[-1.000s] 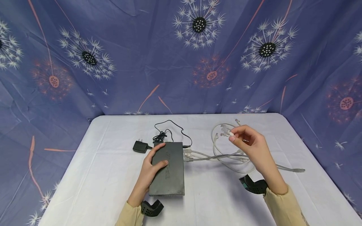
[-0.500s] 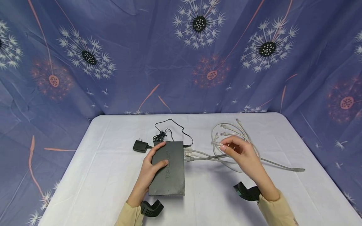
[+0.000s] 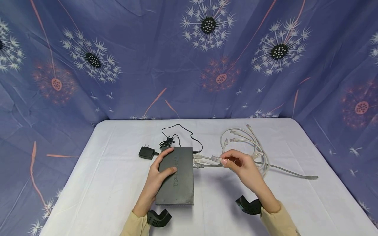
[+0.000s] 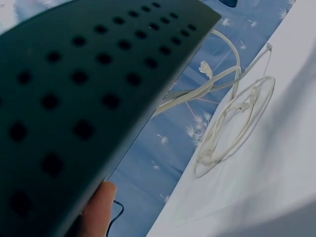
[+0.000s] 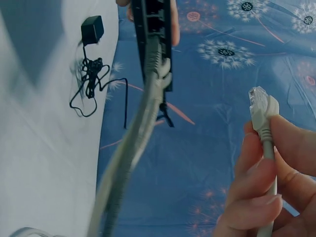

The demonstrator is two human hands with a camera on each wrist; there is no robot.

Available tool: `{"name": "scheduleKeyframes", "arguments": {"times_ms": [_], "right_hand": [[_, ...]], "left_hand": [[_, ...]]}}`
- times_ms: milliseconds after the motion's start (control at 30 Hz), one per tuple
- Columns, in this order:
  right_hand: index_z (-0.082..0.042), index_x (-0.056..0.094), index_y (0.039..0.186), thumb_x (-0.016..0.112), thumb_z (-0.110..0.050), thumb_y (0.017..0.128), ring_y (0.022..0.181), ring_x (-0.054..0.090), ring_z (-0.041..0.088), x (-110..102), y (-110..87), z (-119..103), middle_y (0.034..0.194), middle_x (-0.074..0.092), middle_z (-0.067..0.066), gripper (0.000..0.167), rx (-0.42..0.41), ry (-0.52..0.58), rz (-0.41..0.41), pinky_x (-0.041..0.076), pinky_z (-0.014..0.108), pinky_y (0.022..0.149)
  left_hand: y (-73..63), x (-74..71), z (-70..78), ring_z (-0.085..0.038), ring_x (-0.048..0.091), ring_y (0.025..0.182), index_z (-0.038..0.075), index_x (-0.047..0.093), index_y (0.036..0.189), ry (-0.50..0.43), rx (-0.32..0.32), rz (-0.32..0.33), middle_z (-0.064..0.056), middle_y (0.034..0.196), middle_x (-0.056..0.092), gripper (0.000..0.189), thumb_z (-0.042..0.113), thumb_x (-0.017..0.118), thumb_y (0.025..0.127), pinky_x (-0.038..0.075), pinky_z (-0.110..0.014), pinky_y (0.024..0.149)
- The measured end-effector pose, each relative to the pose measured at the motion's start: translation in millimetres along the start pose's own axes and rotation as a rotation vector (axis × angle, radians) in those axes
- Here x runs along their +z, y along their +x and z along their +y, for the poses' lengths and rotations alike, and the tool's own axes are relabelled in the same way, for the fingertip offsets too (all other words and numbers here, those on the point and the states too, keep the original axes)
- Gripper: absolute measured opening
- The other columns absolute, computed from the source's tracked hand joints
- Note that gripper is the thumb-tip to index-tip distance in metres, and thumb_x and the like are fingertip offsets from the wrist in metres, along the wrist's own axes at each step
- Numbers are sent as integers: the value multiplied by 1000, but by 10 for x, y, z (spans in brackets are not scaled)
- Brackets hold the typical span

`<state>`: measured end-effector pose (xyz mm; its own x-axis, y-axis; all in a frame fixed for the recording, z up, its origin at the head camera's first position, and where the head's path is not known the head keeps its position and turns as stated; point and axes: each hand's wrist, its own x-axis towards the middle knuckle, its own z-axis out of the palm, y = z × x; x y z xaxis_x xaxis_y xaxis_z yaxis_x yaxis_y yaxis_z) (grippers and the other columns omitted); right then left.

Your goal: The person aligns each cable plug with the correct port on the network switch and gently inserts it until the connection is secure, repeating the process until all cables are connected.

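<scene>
A dark grey network switch (image 3: 182, 186) is gripped by my left hand (image 3: 155, 180), the thumb lying across its top. Its vented face (image 4: 98, 89) fills much of the left wrist view, where one fingertip shows at the edge. Several network cables (image 5: 154, 59) are plugged into ports on its right side, and open ports (image 5: 155, 19) show above them in the right wrist view. Right of the switch, my right hand (image 3: 243, 167) pinches a pale network cable plug (image 5: 261, 106) between thumb and fingers. The clear tip points toward the switch, apart from it.
Coiled pale cables (image 3: 248, 134) lie on the white table (image 3: 118, 196) at the right. One grey cable end (image 3: 311, 177) reaches farther right. Behind the switch is a black power adapter (image 3: 146, 152) with a bundled cord (image 3: 167, 143). A patterned blue cloth (image 3: 177, 59) hangs behind.
My right hand has moved left and toward me with the cable plug, from above the coiled cables to near the switch's ports. The left hand and the switch have barely moved.
</scene>
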<state>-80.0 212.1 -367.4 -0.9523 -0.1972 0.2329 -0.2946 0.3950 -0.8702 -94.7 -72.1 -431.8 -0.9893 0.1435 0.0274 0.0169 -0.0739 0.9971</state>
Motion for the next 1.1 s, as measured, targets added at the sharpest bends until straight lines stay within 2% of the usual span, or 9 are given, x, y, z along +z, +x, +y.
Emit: {"name": "scheduleKeyframes", "arguments": {"times_ms": [167,500,767,1100], "right_hand": [[-12,71,96,68,-9,89,67,54,15,54,-18,0,86,63,-3,9,-21,-24,2,43,27,57],[-13,69,101,65,2,87,64,52,14,141,-22,39,84,64,0,21,-184,-14,-20,42,26,53],[-12,71,100,64,1,89,71,58,14,252,-36,59,91,68,3,18,-196,12,-61,45,26,58],[-12,71,96,65,-2,89,63,51,9,343,-33,89,90,68,3,13,-186,18,-95,43,25,52]], "left_hand": [[-3,4,5,-25,39,126,28,52,138,-2,2,-2,-2,144,40,60,9,68,83,27,-49,98],[3,12,3,-25,41,122,26,52,138,-7,4,4,-2,142,42,61,8,68,82,29,-46,97],[1,21,25,-25,41,121,27,52,138,-17,2,-1,-2,142,42,61,8,68,82,29,-46,97],[2,31,32,-25,39,124,25,52,138,-21,8,-9,-3,143,41,60,8,68,83,27,-47,98]]}}
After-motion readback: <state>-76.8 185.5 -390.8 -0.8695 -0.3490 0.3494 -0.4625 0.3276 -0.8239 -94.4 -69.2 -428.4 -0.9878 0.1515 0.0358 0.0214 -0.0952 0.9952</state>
